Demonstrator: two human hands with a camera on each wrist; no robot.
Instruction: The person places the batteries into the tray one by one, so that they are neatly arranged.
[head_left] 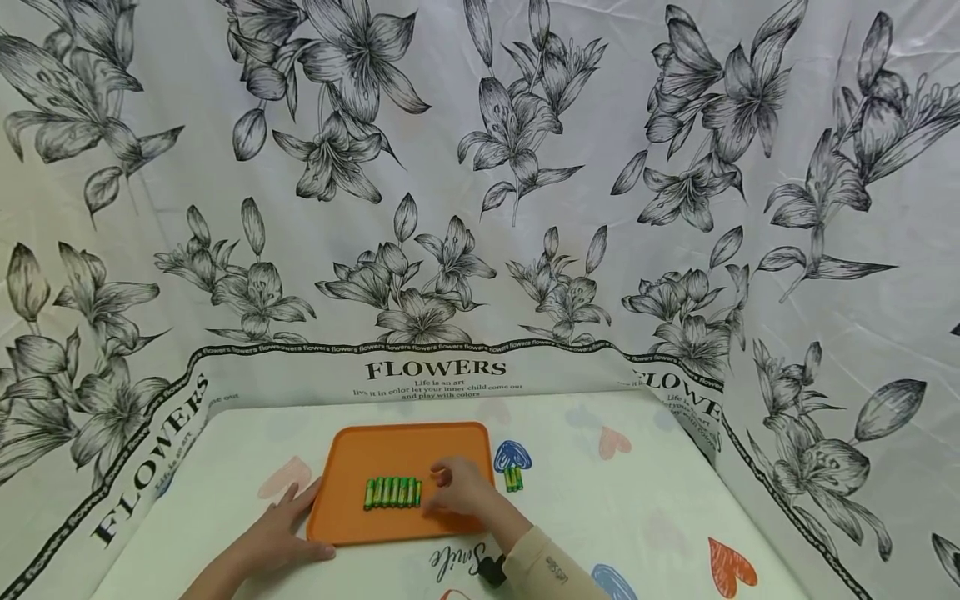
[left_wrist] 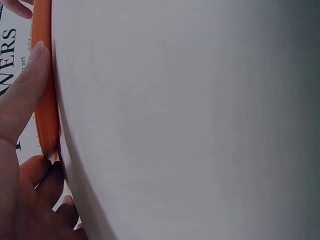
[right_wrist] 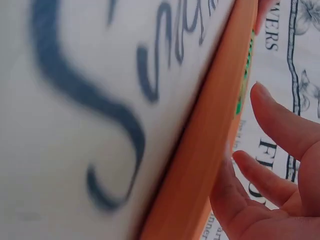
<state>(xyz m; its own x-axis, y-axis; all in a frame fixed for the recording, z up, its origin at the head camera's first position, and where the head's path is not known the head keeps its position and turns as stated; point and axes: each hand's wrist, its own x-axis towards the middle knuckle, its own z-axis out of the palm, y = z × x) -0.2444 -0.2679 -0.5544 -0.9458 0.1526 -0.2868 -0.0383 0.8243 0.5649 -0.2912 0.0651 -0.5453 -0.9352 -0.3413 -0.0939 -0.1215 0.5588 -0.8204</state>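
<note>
An orange tray [head_left: 352, 450] lies on the table, bearing a row of several green batteries [head_left: 393, 492] set side by side. My left hand [head_left: 277, 533] holds the tray's near left corner. Its thumb [left_wrist: 32, 85] lies along the outer wall, while the other fingers bend at the corner. Just right of the row, low over the tray, is my right hand [head_left: 457, 487]. In the right wrist view its thumb [right_wrist: 280, 120] stands apart from the fingers, and no battery shows between them. The tray wall partly hides the green batteries [right_wrist: 243, 85] there.
A few more green batteries [head_left: 513, 479] lie together on the tablecloth, close to the tray's right edge. The white cloth [head_left: 637, 517] carries printed hearts and lettering. Behind the table hangs a flower-printed curtain [head_left: 442, 250], which also runs along both sides.
</note>
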